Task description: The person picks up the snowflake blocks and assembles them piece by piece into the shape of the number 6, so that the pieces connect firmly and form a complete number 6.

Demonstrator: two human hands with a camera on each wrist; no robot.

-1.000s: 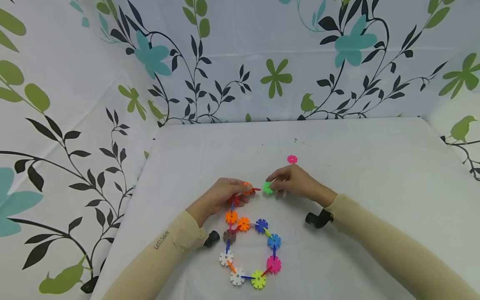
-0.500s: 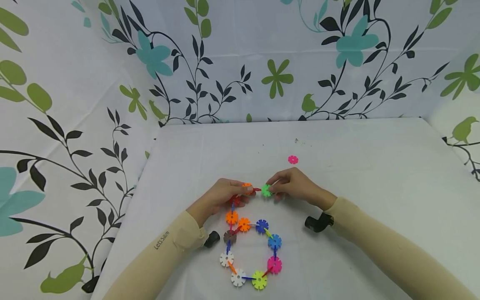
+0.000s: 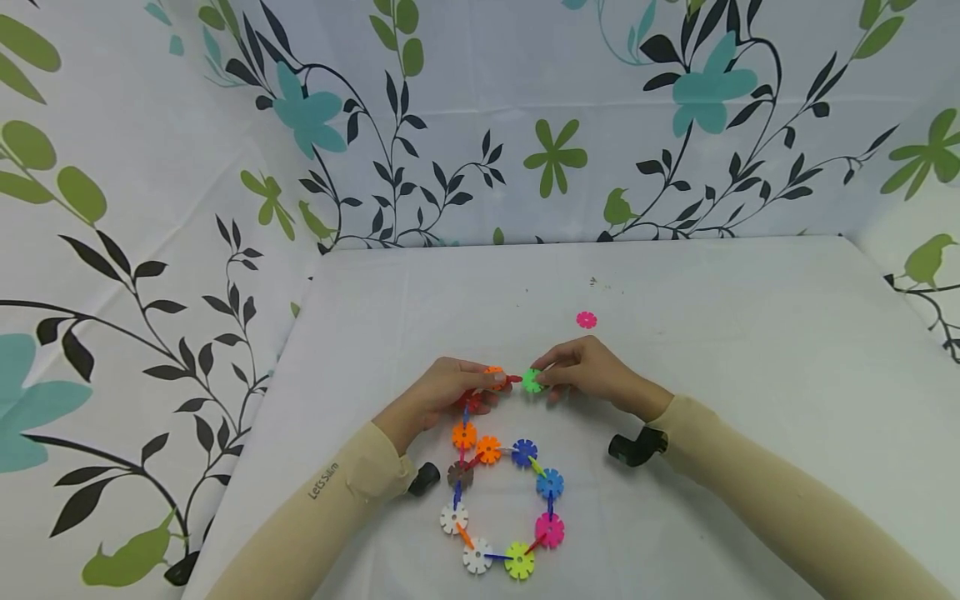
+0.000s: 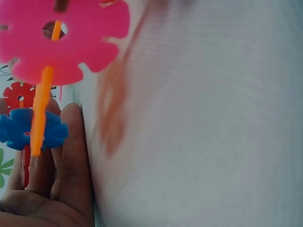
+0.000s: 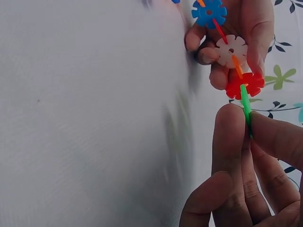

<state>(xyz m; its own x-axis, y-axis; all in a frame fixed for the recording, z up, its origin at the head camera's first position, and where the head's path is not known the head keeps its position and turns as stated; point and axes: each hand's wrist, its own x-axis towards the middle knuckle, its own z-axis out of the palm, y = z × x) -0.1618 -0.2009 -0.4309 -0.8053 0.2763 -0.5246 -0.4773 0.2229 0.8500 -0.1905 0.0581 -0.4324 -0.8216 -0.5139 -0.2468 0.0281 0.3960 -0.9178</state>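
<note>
A chain of notched, interlocking plastic discs links slot to slot. My left hand (image 3: 447, 390) grips its far end, with thumb and fingers around an orange disc (image 3: 494, 377). In the right wrist view, a red disc (image 5: 245, 85) pokes out past the left fingers, with a white disc (image 5: 231, 50) and a blue disc (image 5: 209, 13) behind it. My right hand (image 3: 588, 369) pinches a green disc (image 5: 246, 105) by its edge between thumb and finger. The green disc's far edge overlaps the red disc in that view. Close to the left wrist camera hangs a pink disc (image 4: 61, 38).
The rest of the chain curves in a loop on the white table, past a brown disc (image 3: 461, 474) and a yellow-green disc (image 3: 520, 561). A loose pink disc (image 3: 587, 320) lies beyond my right hand. Patterned cloth (image 3: 465, 100) hangs behind the table.
My right hand has shifted slightly nearer to me, and the green disc has come a little closer to the chain's end. The left hand keeps its hold almost unmoved.
</note>
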